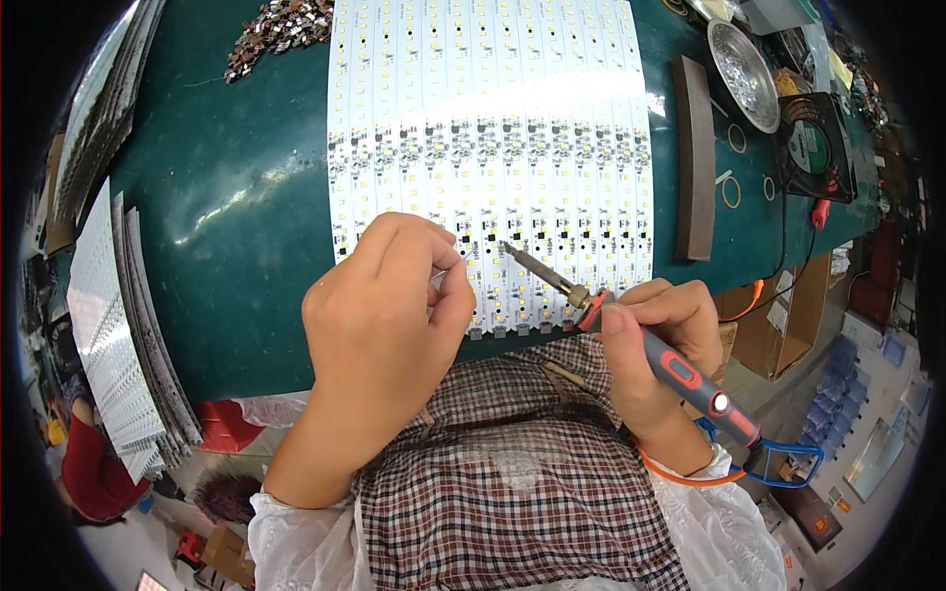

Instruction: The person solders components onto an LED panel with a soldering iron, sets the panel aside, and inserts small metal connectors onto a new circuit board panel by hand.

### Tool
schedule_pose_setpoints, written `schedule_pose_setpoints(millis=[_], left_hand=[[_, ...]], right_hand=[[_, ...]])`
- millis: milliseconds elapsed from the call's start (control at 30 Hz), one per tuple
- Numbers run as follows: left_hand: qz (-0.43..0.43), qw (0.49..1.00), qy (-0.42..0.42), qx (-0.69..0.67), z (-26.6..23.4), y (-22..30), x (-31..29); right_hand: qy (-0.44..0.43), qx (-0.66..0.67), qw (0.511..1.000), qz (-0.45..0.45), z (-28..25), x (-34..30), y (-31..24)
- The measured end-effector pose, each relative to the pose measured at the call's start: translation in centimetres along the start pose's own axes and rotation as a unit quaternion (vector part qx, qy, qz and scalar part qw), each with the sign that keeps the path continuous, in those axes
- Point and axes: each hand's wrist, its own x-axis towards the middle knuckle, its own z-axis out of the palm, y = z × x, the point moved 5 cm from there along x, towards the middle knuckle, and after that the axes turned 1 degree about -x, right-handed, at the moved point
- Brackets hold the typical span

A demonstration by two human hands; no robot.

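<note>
And here is the right hand (pixel 639 389), thumb and fingers pinching the grey-and-red grip of a soldering iron (pixel 702 389), its tip angled up and leftward over the black chips of the LED strip panel (pixel 490 177). Touching or just above? From this angle, I can't tell. Across from it, the left hand (pixel 384 286) leans over the panel's left side, thumb and forefinger drawn close together; whether they pinch something thin, I can't make out.

The panel lies flat on the green counter (pixel 236 286), its lower end close to the near edge, grey connectors (pixel 524 331) lined up along that end. And that's a risk: a forearm or the checked apron (pixel 512 483) could nudge those connectors and shift the whole row beneath the hot tip.

Watch the spacing, too! Those left fingertips sit near the tip, so a slip of the iron could mean a burn. The parts are packed tightly, so a wavering wrist could smear solder between neighbouring pads, and lingering heat could scorch an LED. Down below, the orange cable (pixel 700 481) runs by the right forearm; if it snags, it could jerk the iron off its mark. Glare across the strips may hide a poor joint.
</note>
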Motion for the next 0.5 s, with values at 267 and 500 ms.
schedule_pose_setpoints(millis=[267,500], left_hand=[[0.007,1.000,0.011,-0.005,0.5,-0.1,0.0],[0.027,0.999,0.020,0.010,0.7,-0.4,0.0]], right_hand=[[-0.023,-0.017,1.000,-0.006,1.2,0.1,0.3],[-0.021,-0.002,1.000,0.016,1.5,0.1,0.3]])
